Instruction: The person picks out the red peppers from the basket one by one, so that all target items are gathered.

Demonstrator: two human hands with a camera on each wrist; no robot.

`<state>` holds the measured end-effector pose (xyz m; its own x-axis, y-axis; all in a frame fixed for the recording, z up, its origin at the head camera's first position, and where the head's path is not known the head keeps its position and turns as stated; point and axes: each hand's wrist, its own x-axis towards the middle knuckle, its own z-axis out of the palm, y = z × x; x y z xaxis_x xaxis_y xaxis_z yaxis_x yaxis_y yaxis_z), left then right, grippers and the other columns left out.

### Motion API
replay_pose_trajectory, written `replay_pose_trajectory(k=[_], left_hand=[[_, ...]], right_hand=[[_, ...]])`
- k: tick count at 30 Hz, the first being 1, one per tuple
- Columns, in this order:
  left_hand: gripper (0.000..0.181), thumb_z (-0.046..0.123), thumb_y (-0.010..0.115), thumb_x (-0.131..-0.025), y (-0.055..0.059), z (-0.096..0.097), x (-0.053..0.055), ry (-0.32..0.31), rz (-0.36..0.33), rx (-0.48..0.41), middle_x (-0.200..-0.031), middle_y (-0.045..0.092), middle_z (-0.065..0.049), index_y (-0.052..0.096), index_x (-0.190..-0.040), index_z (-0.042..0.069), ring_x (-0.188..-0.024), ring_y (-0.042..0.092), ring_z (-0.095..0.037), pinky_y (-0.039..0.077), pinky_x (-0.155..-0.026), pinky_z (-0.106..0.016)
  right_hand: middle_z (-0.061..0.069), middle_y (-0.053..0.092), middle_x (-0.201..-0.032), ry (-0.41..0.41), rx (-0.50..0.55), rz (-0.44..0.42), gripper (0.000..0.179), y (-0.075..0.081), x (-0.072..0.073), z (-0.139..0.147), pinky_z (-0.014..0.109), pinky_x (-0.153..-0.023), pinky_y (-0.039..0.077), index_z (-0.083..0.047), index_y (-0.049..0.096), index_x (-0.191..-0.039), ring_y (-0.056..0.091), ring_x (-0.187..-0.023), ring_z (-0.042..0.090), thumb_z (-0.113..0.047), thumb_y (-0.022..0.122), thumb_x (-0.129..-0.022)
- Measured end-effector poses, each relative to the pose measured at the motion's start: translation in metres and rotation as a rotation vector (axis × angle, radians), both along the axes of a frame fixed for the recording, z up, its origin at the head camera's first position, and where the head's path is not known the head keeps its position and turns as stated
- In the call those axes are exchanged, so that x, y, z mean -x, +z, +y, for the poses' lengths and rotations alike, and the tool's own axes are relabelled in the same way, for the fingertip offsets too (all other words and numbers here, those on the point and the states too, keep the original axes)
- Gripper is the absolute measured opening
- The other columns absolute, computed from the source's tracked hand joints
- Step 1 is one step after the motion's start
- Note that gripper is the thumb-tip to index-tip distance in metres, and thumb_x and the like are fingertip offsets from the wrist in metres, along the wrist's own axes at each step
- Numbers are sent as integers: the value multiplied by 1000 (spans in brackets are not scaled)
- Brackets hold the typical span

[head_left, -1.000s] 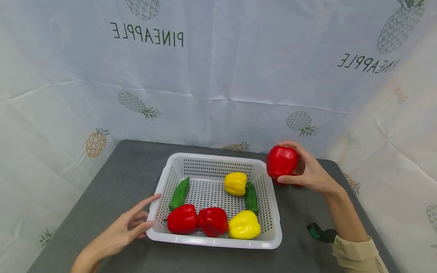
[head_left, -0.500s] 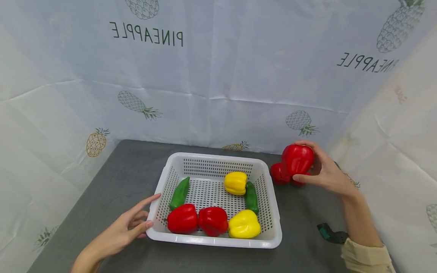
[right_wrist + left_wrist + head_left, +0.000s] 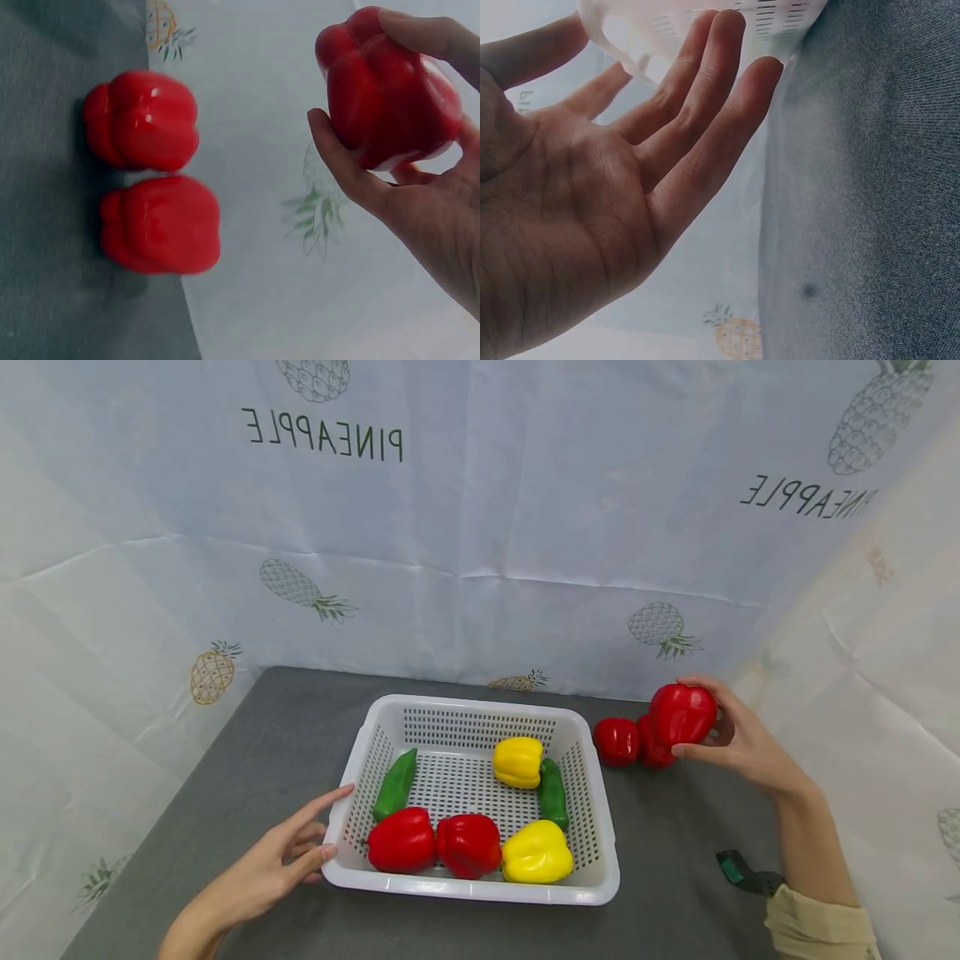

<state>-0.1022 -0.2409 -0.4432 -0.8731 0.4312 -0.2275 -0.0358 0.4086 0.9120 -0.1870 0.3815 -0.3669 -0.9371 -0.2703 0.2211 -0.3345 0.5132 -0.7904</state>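
My right hand (image 3: 750, 745) holds a red bell pepper (image 3: 683, 714) between thumb and fingers, up off the table. In the right wrist view the same bell pepper (image 3: 394, 97) hangs apart from two other red bell peppers (image 3: 142, 120) on the table. A white perforated basket (image 3: 480, 893) stands mid-table. My left hand (image 3: 262, 868) touches its left rim with thumb and index finger; in the left wrist view the other fingers (image 3: 720, 142) extend loosely under the basket's edge. Inside lie red bell peppers (image 3: 401, 841), yellow bell peppers (image 3: 536, 853) and green peppers (image 3: 394, 785).
Two red bell peppers (image 3: 617, 742) sit right of the basket near the back edge of the grey table (image 3: 300, 718). A small black and green strap-like piece (image 3: 748, 872) shows beside the right forearm. A pineapple-print curtain (image 3: 480, 527) closes off the back and sides.
My right hand has moved right with the red bell pepper, away from the basket's corner, uncovering the two red bell peppers on the table. The left hand and basket have stayed put.
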Motion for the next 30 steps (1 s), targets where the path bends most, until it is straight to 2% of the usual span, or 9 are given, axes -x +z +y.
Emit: replay_pose_trajectory(k=[7,15,20,24,30], left_hand=[[81,20,65,-108,0,-1,-1,-5,8,3,-122,70,-15,19,-174,13,-113,70,-27,63,-81,-36],[81,19,64,-108,-1,-1,-1,-11,-3,-11,-131,69,-21,18,-174,13,-117,69,-33,63,-83,-39],[81,20,63,-108,-1,-1,-1,-8,-6,-4,-130,69,-21,18,-174,12,-118,69,-34,63,-82,-38],[81,20,63,-108,-1,-1,-1,-9,-9,-6,-129,70,-20,17,-174,13,-118,68,-33,63,-83,-38],[80,19,63,-108,-2,-1,-1,-19,-1,-21,-132,68,-22,17,-174,13,-118,68,-34,63,-83,-37]], right_hand=[[-3,52,-147,-7,49,-4,93,-11,2,22,26,-80,65,-9,39,-161,59,-123,10,15,80,-81],[-8,49,-148,-56,76,-51,90,-24,2,46,26,-80,65,-15,40,-161,57,-124,9,13,78,-84],[-17,47,-147,-69,50,-80,86,-36,5,61,25,-81,64,-20,40,-163,56,-122,5,8,77,-90],[-18,48,-146,-90,40,-99,84,-47,11,76,25,-82,63,-22,40,-163,55,-122,4,7,77,-92],[-25,46,-139,-156,-55,-163,84,-60,12,97,25,-81,61,-25,39,-162,48,-120,0,-6,82,-92]])
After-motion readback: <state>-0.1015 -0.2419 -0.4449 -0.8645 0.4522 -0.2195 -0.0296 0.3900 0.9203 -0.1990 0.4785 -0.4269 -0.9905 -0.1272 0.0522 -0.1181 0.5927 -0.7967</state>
